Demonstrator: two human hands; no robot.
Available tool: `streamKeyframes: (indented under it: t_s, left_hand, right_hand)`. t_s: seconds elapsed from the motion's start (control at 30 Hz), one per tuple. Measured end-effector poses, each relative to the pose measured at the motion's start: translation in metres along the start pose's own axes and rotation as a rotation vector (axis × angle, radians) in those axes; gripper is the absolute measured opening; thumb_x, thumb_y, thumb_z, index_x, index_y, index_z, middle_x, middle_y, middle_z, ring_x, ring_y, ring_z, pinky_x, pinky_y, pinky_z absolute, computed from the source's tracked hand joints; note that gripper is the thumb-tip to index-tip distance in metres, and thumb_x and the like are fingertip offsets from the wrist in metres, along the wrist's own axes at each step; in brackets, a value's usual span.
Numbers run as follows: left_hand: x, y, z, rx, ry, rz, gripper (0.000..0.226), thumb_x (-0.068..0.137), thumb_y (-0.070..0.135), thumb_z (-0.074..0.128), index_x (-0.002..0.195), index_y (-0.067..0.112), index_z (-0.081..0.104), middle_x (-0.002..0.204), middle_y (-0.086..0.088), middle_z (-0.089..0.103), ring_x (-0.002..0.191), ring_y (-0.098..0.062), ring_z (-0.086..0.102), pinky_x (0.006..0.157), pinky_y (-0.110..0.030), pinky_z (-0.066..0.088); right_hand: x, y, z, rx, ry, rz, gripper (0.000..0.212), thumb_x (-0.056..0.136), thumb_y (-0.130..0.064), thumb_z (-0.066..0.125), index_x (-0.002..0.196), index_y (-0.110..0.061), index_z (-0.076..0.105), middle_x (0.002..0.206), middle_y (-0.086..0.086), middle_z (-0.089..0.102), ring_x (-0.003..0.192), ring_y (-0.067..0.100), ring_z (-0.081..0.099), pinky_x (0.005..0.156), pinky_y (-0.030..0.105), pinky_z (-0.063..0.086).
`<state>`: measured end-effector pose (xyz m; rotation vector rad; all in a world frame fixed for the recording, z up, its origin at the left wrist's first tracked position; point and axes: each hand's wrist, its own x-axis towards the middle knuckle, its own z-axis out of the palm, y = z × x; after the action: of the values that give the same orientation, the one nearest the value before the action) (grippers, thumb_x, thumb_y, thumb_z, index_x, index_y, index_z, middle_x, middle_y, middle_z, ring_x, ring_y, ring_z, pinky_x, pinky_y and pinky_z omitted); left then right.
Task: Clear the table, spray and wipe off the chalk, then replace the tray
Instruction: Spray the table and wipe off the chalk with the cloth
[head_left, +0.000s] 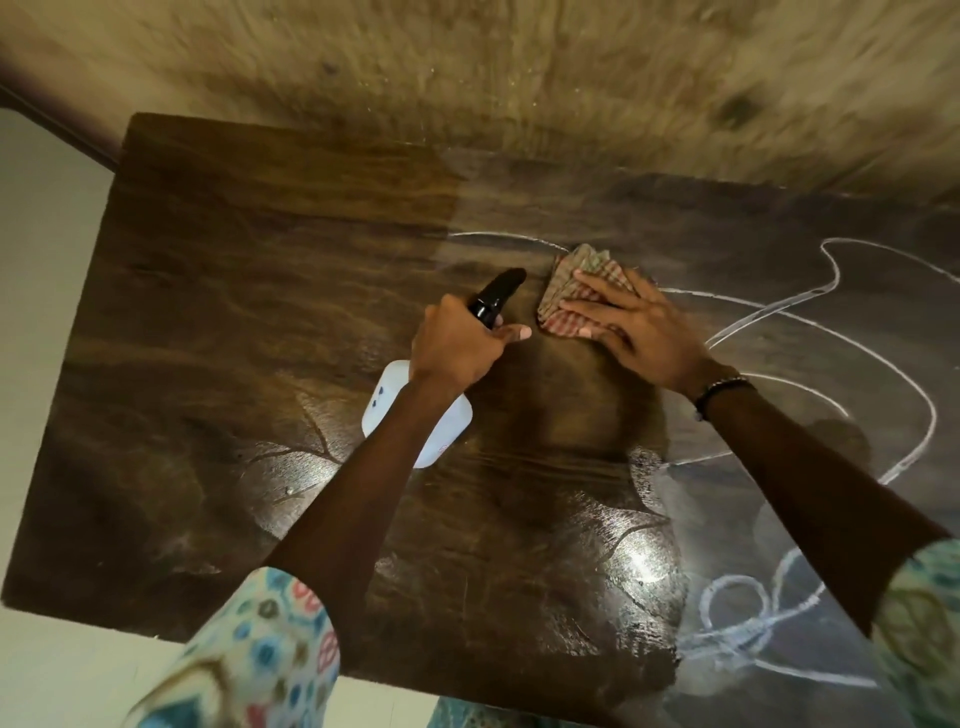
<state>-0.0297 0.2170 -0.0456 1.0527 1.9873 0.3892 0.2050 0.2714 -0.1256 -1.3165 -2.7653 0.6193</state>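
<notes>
A dark wooden table (218, 322) fills the view. My left hand (457, 345) grips a spray bottle (395, 410) with a white body and a black nozzle, held over the table's middle. Just to its right, my right hand (628, 327) lies flat with spread fingers on a folded checked cloth (571, 280), pressing it onto the tabletop. White chalk lines (841, 343) loop across the right half of the table, and more chalk scribbles (748, 608) lie at the near right. The left and middle parts look wet and shiny, with no chalk. No tray is in view.
A worn wooden wall (519, 67) runs behind the table's far edge. Pale floor (47, 270) shows past the left edge and along the near left edge. My patterned sleeves frame the bottom of the view.
</notes>
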Motion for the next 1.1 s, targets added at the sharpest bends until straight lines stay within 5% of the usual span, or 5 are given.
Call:
streamKeyframes:
  t_s: [0.17,0.37,0.67,0.93,1.1]
  left_hand:
    - [0.004,0.011,-0.001,0.093,0.077,-0.028,0.065,0.073,0.049,0.074,0.114,0.003,0.055,0.115,-0.013,0.06,0.107,-0.027,0.058,0.076,-0.031,0.041]
    - [0.016,0.009,-0.011,0.017,0.087,-0.032,0.047,0.067,0.047,0.079,0.095,0.012,0.066,0.089,-0.001,0.064,0.089,-0.019,0.064,0.079,-0.034,0.052]
    - [0.025,-0.001,-0.029,-0.01,0.113,-0.058,0.04,0.071,0.045,0.077,0.091,0.012,0.066,0.087,-0.003,0.063,0.084,-0.017,0.061,0.071,-0.026,0.042]
    - [0.038,-0.01,-0.044,-0.036,0.13,-0.078,0.07,0.067,0.053,0.076,0.115,0.005,0.056,0.112,-0.012,0.061,0.094,-0.019,0.057,0.074,-0.029,0.045]
    - [0.039,-0.013,-0.056,-0.055,0.132,-0.092,0.041,0.067,0.047,0.079,0.079,0.018,0.053,0.072,0.012,0.049,0.08,-0.011,0.051,0.072,-0.025,0.041]
  right_hand:
    - [0.0,-0.005,-0.005,0.002,0.024,-0.002,0.046,0.094,-0.042,0.032,0.136,-0.033,0.048,0.151,-0.005,0.035,0.135,0.039,0.033,0.102,0.052,0.041]
    - [0.003,0.006,-0.009,0.0,-0.014,-0.05,0.044,0.096,-0.041,0.032,0.137,-0.036,0.045,0.152,-0.006,0.033,0.135,0.037,0.034,0.101,0.052,0.043]
    - [0.03,0.031,-0.024,-0.006,-0.053,-0.054,0.046,0.095,-0.046,0.031,0.139,-0.039,0.04,0.153,-0.009,0.029,0.137,0.038,0.03,0.098,0.058,0.043]
    - [0.133,0.015,-0.027,0.031,0.024,0.091,0.044,0.098,-0.038,0.041,0.142,-0.033,0.04,0.156,-0.006,0.024,0.14,0.04,0.021,0.112,0.052,0.027]
    - [0.209,-0.044,-0.023,0.073,-0.023,0.118,0.046,0.099,-0.034,0.041,0.144,-0.034,0.035,0.158,-0.004,0.02,0.142,0.038,0.014,0.116,0.045,0.018]
